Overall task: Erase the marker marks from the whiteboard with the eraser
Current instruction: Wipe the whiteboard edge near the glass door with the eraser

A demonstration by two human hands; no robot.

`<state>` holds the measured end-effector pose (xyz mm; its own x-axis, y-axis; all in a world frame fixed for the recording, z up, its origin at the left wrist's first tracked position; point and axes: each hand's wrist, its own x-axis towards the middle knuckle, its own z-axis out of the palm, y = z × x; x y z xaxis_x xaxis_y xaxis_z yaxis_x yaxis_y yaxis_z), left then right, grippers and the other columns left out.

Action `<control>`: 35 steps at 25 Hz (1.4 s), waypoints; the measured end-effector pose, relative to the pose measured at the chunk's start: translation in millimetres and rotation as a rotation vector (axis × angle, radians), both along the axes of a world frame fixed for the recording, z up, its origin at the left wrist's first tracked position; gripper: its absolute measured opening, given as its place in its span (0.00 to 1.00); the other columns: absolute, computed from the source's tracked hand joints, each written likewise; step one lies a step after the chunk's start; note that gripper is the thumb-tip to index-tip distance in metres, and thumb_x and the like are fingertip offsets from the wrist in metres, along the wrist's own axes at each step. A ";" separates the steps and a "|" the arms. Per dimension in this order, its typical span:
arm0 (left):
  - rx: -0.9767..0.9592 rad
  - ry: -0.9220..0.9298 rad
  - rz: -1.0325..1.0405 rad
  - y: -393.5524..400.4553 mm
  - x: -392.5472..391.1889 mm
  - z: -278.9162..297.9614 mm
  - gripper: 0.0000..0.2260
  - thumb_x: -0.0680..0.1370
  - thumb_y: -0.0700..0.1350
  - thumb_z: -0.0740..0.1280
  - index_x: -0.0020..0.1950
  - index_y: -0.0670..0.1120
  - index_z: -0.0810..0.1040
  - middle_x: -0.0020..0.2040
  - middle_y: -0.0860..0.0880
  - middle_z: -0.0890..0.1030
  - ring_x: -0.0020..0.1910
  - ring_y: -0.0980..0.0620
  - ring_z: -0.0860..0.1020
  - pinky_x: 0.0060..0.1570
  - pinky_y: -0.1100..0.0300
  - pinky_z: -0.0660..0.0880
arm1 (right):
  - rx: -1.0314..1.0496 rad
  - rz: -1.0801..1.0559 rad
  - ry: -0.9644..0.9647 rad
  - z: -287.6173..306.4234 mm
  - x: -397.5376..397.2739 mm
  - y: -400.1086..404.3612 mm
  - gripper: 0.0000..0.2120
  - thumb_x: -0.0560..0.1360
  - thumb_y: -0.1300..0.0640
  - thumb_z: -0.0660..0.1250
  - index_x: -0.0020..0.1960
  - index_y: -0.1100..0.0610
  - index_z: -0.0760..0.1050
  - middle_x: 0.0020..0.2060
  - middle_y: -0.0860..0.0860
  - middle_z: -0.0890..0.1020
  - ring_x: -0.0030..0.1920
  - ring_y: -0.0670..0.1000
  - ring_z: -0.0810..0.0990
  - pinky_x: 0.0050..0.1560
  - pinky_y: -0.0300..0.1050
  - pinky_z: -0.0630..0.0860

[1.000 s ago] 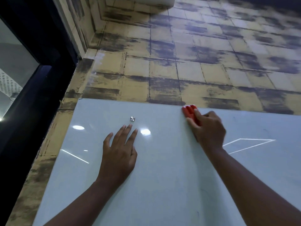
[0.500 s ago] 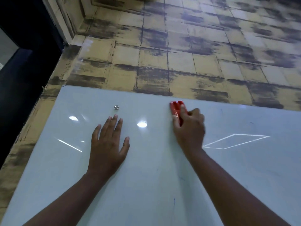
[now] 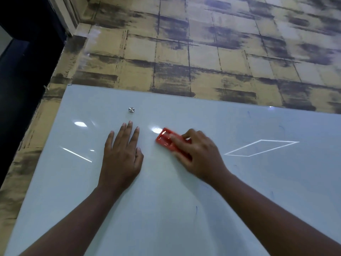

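A glossy white whiteboard (image 3: 77, 182) fills the lower part of the head view. My right hand (image 3: 201, 157) grips a red eraser (image 3: 166, 140) and holds it flat against the board, its free end pointing up and left. My left hand (image 3: 120, 156) rests flat on the board just left of the eraser, fingers straight and spread. Faint blue marker marks remain: a short stroke (image 3: 196, 209) below the hands, and thin traces (image 3: 281, 129) at the upper right of the board.
A round metal mounting stud (image 3: 131, 109) sits just above my left fingertips. The board hangs on a wall of tan and dark-streaked tiles (image 3: 203, 52). A dark frame (image 3: 22, 71) runs along the left. Ceiling light reflections (image 3: 262, 147) show on the board.
My right hand has slid the eraser down and left from near the board's top edge, turning it to a slant. My left hand stays flat on the board.
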<state>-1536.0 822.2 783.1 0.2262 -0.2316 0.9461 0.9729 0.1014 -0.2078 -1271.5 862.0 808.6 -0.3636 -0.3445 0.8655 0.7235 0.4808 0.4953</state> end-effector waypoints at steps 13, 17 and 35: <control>-0.098 0.040 -0.009 -4.2 5.3 -67.0 0.27 0.84 0.47 0.57 0.84 0.42 0.65 0.85 0.40 0.60 0.84 0.42 0.61 0.81 0.34 0.57 | -0.368 0.241 0.603 -50.1 20.9 -0.4 0.25 0.72 0.47 0.73 0.67 0.54 0.79 0.49 0.54 0.79 0.51 0.60 0.79 0.50 0.56 0.78; -0.128 -0.060 -0.009 1.7 27.6 -84.1 0.29 0.84 0.49 0.55 0.85 0.40 0.61 0.86 0.38 0.56 0.85 0.40 0.56 0.82 0.33 0.53 | -0.288 0.167 0.264 -111.4 -10.5 -14.4 0.28 0.75 0.44 0.70 0.72 0.54 0.76 0.52 0.50 0.79 0.48 0.55 0.76 0.48 0.53 0.75; -0.163 -0.085 0.019 6.0 58.3 -149.5 0.28 0.85 0.46 0.58 0.85 0.39 0.61 0.86 0.41 0.58 0.85 0.41 0.58 0.82 0.35 0.54 | -0.387 0.264 0.557 -125.0 67.0 18.5 0.28 0.74 0.47 0.75 0.71 0.54 0.76 0.49 0.51 0.77 0.49 0.54 0.74 0.50 0.57 0.78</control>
<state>-1477.7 828.3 633.7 0.1470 -0.0703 0.9866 0.9858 0.0921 -0.1403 -1204.5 880.5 683.7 0.2191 0.0083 0.9757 0.6543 0.7406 -0.1533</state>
